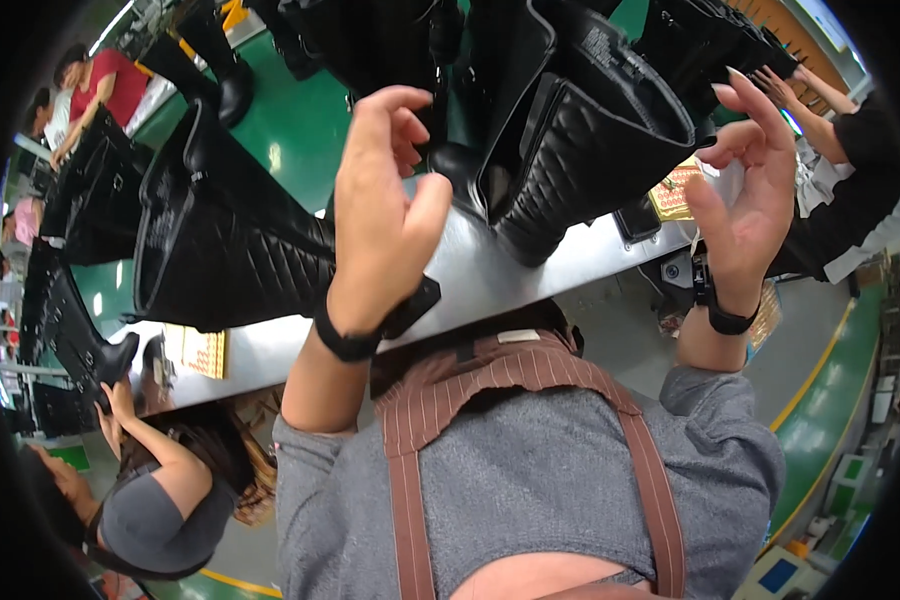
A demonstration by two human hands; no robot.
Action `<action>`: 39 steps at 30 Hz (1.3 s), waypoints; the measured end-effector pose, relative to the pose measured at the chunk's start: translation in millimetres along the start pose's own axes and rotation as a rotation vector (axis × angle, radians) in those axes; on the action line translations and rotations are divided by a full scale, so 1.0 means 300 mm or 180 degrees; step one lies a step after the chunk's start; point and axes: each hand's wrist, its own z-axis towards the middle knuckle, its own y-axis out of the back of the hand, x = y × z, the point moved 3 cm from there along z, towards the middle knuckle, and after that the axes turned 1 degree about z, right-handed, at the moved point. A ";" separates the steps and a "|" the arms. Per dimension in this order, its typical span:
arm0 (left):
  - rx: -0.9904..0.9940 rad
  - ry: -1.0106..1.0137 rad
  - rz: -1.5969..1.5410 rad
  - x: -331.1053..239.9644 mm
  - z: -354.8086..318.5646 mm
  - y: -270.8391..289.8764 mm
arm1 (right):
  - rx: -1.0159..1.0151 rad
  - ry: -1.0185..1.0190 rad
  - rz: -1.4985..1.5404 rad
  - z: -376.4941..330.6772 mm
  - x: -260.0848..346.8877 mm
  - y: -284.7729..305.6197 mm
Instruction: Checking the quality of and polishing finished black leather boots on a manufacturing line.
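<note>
Both of my hands are raised over the metal bench, with nothing in them. My left hand (pixel 385 200) is open, its fingers loosely curved and the thumb apart, between two tall black boots. To its left a black boot (pixel 235 240) with a quilted back leans over, its wide top facing left. On the other side a quilted black boot (pixel 580 150) stands with its shaft spread at the side and the lining showing. Just right of that boot's top, my right hand (pixel 750 190) is open with bent, parted fingers; I see no clear contact.
The shiny metal bench (pixel 470 270) runs across in front of me. More black boots (pixel 370 45) stand along its far side. Yellow patterned sheets (pixel 205 352) lie on it, and a dark phone-like object (pixel 637 222) lies near its edge. Co-workers (pixel 165 500) are at left and right.
</note>
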 end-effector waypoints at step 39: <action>0.2157 0.2044 -0.2620 0.072 0.024 -0.172 | 0.1106 -0.2383 0.0681 -0.530 -0.271 -0.474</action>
